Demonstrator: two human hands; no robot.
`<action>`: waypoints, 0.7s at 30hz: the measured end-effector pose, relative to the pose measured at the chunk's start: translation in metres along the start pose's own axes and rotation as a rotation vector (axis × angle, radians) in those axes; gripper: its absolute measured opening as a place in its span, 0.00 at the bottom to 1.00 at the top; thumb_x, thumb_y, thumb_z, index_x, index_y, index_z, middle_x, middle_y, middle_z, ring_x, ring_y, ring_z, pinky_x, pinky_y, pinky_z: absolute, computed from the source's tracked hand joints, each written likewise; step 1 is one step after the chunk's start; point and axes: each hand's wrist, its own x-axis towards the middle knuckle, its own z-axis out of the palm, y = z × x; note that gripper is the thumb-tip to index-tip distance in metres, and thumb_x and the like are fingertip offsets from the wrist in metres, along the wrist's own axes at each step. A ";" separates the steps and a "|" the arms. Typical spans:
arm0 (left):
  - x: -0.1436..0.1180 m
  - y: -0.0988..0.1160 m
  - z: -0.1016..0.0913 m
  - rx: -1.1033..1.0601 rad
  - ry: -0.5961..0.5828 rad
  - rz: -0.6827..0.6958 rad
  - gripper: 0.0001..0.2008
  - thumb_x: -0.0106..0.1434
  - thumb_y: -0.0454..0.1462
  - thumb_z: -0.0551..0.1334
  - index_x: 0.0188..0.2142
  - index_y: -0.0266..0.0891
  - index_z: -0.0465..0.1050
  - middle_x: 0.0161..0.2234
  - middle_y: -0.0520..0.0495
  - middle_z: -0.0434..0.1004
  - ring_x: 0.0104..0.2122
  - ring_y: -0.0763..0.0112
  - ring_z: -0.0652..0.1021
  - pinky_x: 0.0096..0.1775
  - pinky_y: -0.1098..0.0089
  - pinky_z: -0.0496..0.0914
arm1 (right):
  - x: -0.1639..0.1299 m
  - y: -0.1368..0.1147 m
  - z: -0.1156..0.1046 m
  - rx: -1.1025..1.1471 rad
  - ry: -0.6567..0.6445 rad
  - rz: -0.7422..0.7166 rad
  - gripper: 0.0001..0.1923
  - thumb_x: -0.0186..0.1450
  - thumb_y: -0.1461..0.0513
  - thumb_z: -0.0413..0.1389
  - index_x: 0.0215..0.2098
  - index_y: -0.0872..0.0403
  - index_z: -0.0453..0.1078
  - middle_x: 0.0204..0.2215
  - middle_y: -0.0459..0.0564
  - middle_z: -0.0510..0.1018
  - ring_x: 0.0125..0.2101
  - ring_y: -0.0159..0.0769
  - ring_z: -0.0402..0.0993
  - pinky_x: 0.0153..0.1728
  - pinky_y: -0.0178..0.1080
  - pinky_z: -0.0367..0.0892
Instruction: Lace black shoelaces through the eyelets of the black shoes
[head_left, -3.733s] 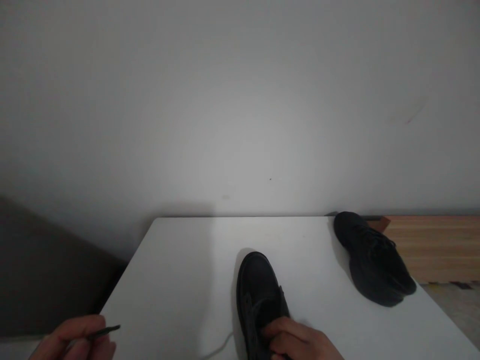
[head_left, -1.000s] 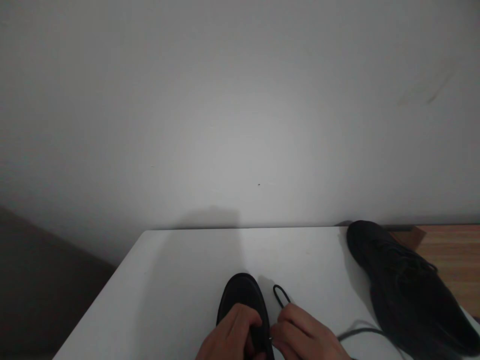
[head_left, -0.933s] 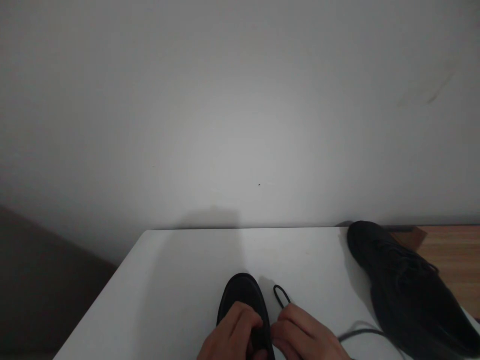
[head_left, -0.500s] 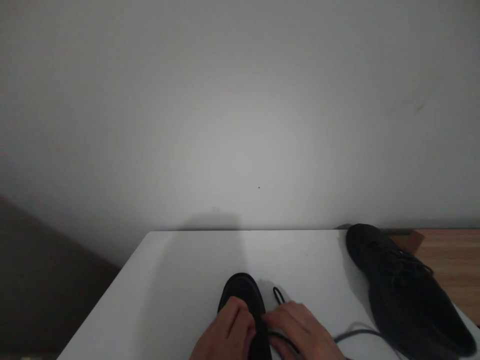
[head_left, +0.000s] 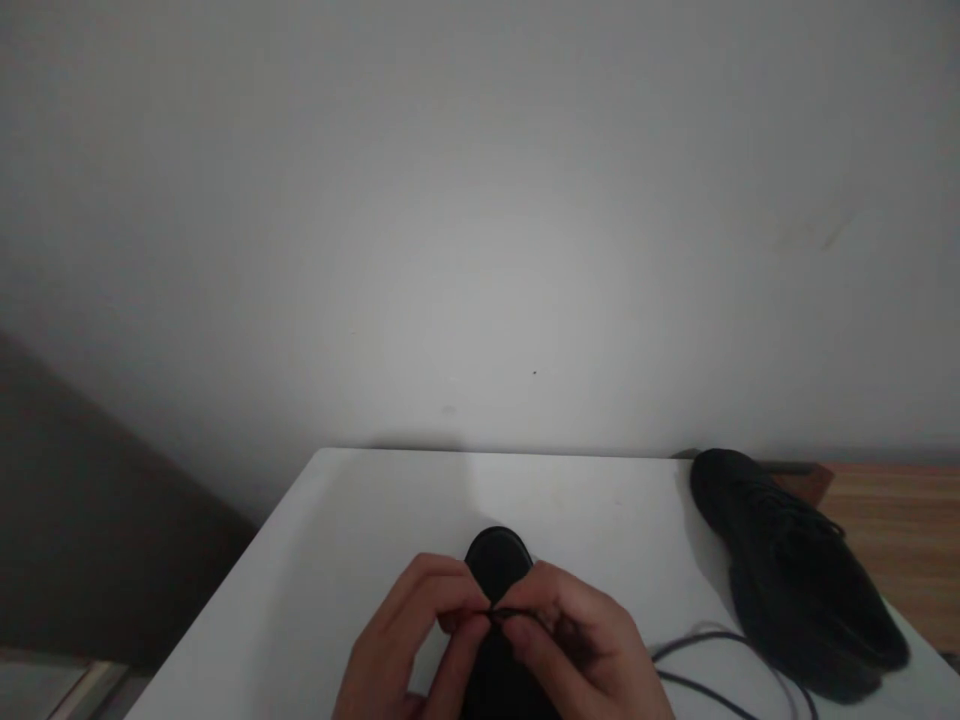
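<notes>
A black shoe (head_left: 499, 560) lies toe-away in front of me, and my hands cover its middle. Above it, my left hand (head_left: 416, 635) pinches a thin black shoelace (head_left: 516, 611) between thumb and forefinger. My right hand (head_left: 589, 640) pinches the same shoelace just beside it, so the fingertips nearly meet. Most of the shoe's upper and its opening are hidden by the hands and the frame's lower edge.
On the right of the white tabletop (head_left: 585, 500) rests a second black shoe (head_left: 787, 570), laced. A dark cord (head_left: 705, 636) loops between my right hand and that shoe. Behind the table rises a pale wall (head_left: 480, 250); a wooden surface (head_left: 900, 540) is at far right.
My hands have come together over the shoe, both now pinching the shoelace. Earlier the left hand was on the shoe and the right at its side. The view has shifted slightly.
</notes>
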 end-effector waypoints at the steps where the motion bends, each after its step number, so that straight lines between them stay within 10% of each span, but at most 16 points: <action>1: -0.002 -0.006 0.000 -0.047 -0.017 -0.072 0.05 0.67 0.36 0.61 0.43 0.46 0.70 0.34 0.52 0.74 0.32 0.70 0.77 0.36 0.74 0.73 | 0.004 -0.001 0.001 -0.038 0.013 -0.009 0.12 0.69 0.55 0.56 0.36 0.52 0.77 0.29 0.48 0.79 0.29 0.34 0.74 0.31 0.33 0.68; 8: -0.025 -0.040 0.007 -0.439 -0.312 -0.511 0.15 0.61 0.41 0.65 0.46 0.40 0.69 0.37 0.48 0.74 0.36 0.67 0.75 0.39 0.68 0.71 | 0.011 0.003 0.003 -0.267 0.071 -0.041 0.08 0.67 0.62 0.58 0.40 0.51 0.81 0.30 0.47 0.79 0.29 0.32 0.73 0.30 0.33 0.65; 21: -0.041 -0.045 0.002 -0.783 -0.129 -0.708 0.14 0.54 0.42 0.69 0.38 0.37 0.80 0.34 0.46 0.83 0.37 0.62 0.79 0.42 0.66 0.70 | 0.013 -0.001 0.018 -0.607 -0.095 -0.024 0.08 0.63 0.71 0.60 0.33 0.52 0.78 0.29 0.44 0.79 0.30 0.33 0.74 0.33 0.34 0.64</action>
